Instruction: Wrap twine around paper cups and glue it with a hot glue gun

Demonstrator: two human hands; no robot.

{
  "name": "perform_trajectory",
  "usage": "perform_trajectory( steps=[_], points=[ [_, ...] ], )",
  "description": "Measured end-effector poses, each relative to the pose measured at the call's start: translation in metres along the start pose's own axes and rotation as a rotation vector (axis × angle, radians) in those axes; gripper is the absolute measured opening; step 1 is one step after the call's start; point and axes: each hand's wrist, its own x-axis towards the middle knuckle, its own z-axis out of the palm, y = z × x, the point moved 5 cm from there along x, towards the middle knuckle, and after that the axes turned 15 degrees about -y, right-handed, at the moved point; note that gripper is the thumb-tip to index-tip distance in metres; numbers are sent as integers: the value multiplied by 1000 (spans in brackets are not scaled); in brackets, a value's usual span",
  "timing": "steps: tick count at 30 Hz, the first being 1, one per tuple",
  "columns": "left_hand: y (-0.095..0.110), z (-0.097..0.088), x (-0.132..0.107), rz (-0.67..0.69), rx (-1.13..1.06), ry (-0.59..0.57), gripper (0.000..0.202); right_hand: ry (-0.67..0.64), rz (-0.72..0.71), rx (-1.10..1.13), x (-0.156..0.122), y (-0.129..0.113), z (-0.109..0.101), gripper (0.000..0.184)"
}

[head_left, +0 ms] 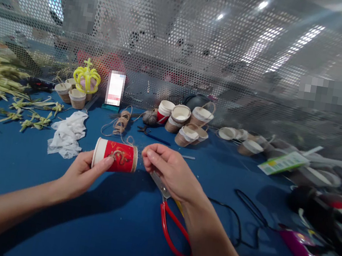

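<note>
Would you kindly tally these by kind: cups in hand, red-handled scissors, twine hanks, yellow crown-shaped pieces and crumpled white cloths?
Red cup, in the left hand: 1
Red-handled scissors: 1
Twine hank: 1
Yellow crown-shaped piece: 1
Crumpled white cloth: 1
Total: 5

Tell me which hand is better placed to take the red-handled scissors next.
Probably the right hand: the red-handled scissors lie close beneath it, whereas the left hand is farther away and occupied, holding the paper cup.

no lettering is readable, though the green-and-white packet (286, 164) perhaps bears print, too blurred to tell.
</note>
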Motion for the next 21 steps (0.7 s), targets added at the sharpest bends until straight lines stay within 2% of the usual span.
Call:
perform_trajectory(
  steps=[4, 13, 21],
  points=[
    [-1, 0, 2, -3, -67, -9, 23, 24, 0, -4, 1, 1, 0, 11],
    [-18, -2, 8, -102, -397, 22, 20, 64, 27, 86, 1, 3, 2, 7],
    [-19, 1, 11, -176, -556, 44, 23, 53, 14, 129, 0, 0, 2, 5]
  ],
)
